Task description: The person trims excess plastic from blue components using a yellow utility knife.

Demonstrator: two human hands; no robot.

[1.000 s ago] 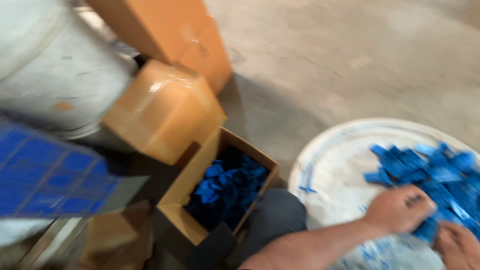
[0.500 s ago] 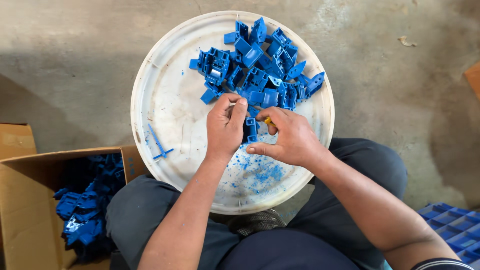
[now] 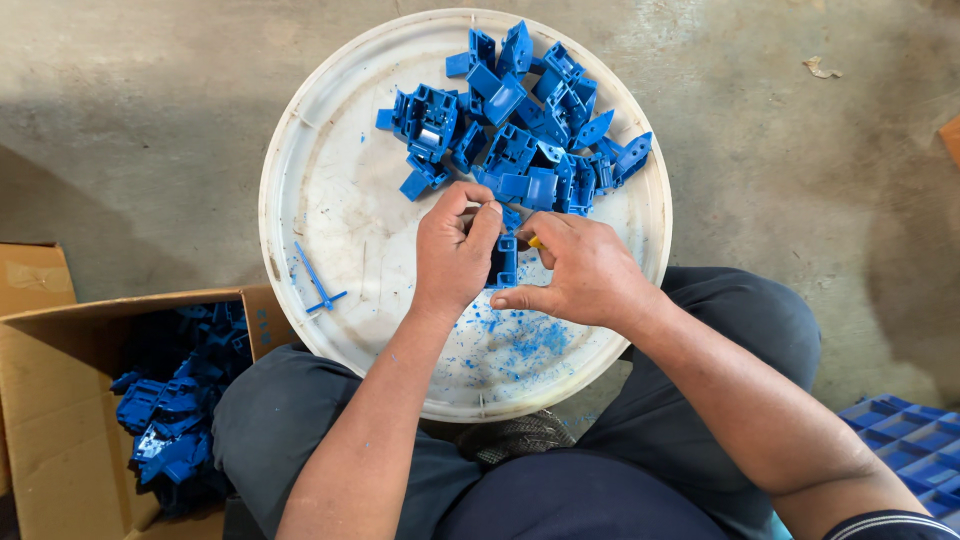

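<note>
View swung from cardboard box to white tray, hands now pinching blue part

1. Bare left hand and forearm, no glove, no ring visible.
2. Bare right hand; dark sleeve cuff with thin white stripe near the elbow.
3. Dark grey-blue trousers over both knees.
</note>
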